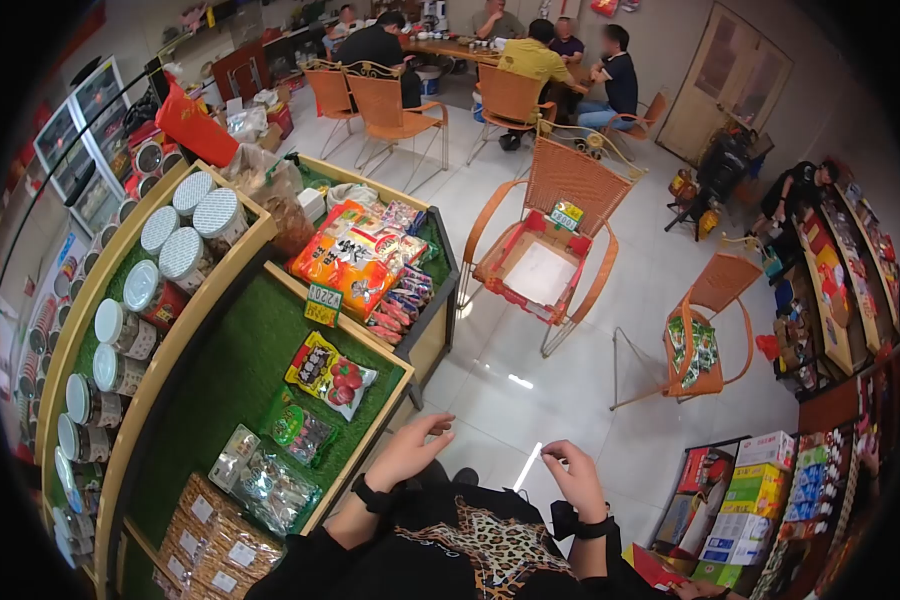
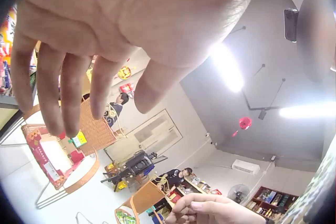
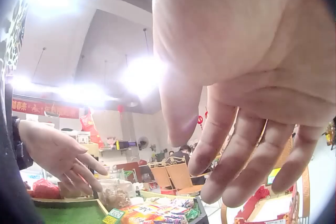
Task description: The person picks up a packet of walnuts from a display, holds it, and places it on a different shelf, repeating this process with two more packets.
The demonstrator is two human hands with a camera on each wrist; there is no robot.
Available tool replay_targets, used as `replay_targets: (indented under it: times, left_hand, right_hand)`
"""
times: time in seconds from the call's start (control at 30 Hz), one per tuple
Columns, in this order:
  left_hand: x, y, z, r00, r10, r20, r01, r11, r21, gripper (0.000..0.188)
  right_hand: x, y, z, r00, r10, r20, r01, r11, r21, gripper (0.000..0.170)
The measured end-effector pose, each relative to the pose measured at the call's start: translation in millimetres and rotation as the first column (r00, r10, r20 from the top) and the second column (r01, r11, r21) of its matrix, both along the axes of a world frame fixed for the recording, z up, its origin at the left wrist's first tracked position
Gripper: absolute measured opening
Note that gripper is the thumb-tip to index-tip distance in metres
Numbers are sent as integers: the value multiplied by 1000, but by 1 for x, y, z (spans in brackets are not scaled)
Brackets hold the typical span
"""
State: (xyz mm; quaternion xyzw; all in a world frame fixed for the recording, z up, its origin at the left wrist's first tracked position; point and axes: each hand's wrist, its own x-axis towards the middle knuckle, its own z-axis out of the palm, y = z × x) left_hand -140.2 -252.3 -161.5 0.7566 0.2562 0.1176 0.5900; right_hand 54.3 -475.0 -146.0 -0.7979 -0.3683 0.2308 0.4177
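Two empty hands, fingers loosely extended: left hand [image 1: 410,450] near the red-fruit snack bag [image 1: 330,375] on the green turf shelf [image 1: 220,370], right hand [image 1: 574,476] well apart from it. Careless left reach could clip the wooden rim [image 1: 373,425]; slick-looking bag could slip from a loose pinch.

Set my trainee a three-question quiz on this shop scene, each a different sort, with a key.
1. Multiple choice: in the head view, what lies on the rightmost chair?
A) lidded jars
B) green packets
C) a red box

2. True or false: the left hand and the right hand are both empty.

3. Fill in the colour: the red-fruit bag lies on a grass-like ____ lining.

Key: 1. B; 2. true; 3. green.
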Motion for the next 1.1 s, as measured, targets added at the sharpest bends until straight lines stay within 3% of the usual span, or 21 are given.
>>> replay_targets:
  times: [0.27, 0.5, 0.6, 0.7, 0.77, 0.83, 0.97, 1.1]
  left_hand:
    - [48, 51, -16, 997, 74, -18, -74, 997, -15, 37]
    - [93, 133, -13, 986, 166, 9, -166, 986, -14, 39]
    - [115, 171, -3, 981, 188, 50, -186, 981, -56, 39]
    - [128, 202, -2, 983, 163, 80, -167, 984, 56, 40]
    - [129, 218, 0, 978, 195, 74, -196, 981, 6, 40]
    - [126, 232, -1, 960, 274, 59, -275, 961, 5, 40]
    - [110, 239, -26, 900, 434, 48, -421, 891, -168, 39]
    - [100, 232, -12, 809, 586, -32, -587, 805, -87, 40]
  right_hand:
    - [63, 60, -3, 991, 101, -88, -106, 993, -52, 18]
    - [126, 151, 7, 984, 172, 39, -171, 985, -23, 17]
    - [147, 195, 13, 983, 181, -3, -181, 982, 59, 16]
    - [160, 228, 12, 976, 202, 86, -203, 979, 3, 17]
    - [168, 250, 13, 966, 254, 53, -254, 967, 2, 17]
    - [175, 268, 8, 952, 304, 33, -304, 953, -12, 18]
    - [198, 309, -8, 900, 437, 1, -436, 898, -59, 18]
    - [220, 366, -16, 816, 575, -56, -578, 811, -86, 18]
